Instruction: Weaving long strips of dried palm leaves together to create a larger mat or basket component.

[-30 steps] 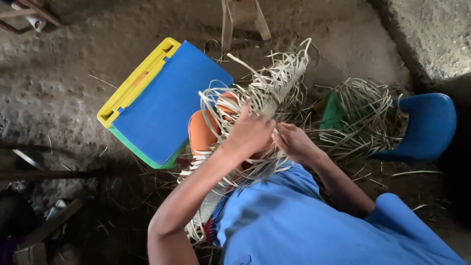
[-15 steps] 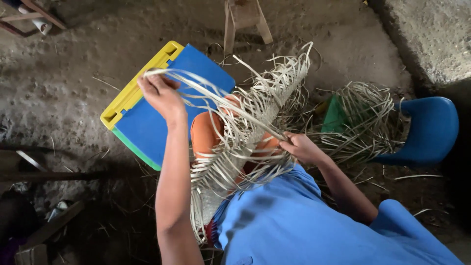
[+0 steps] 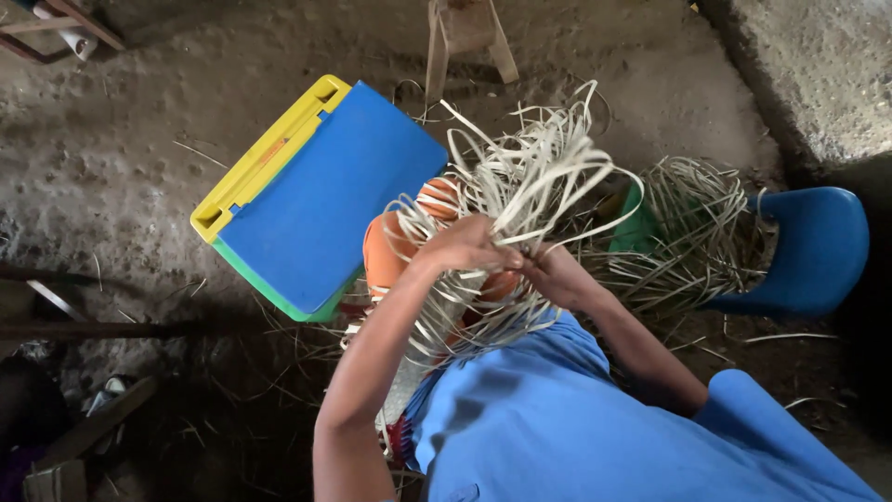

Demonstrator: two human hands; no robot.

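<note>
The woven strip piece (image 3: 465,307) lies across your lap, its pale flat strips (image 3: 530,172) fanning loose up and away from you toward the dirt floor (image 3: 139,139); its upper part sits right between your two hands, and the woven length runs down beneath your left forearm toward your blue shirt (image 3: 557,418); your left hand (image 3: 462,246) is closed around a gathered bunch of the strips, fingers curled over them, just above the orange cloth (image 3: 386,251) on your knee; your right hand (image 3: 555,272) sits just beside it, touching the same bundle, fingers pinched narrow on the strips where they meet the weave; behind the orange cloth lies a blue box with a yellow edge (image 3: 316,200); to your right a second heap of loose strips (image 3: 692,228) rests against a blue plastic chair (image 3: 813,246), with something green (image 3: 634,223) half buried in it; wooden legs (image 3: 465,37) stand at the top.
</note>
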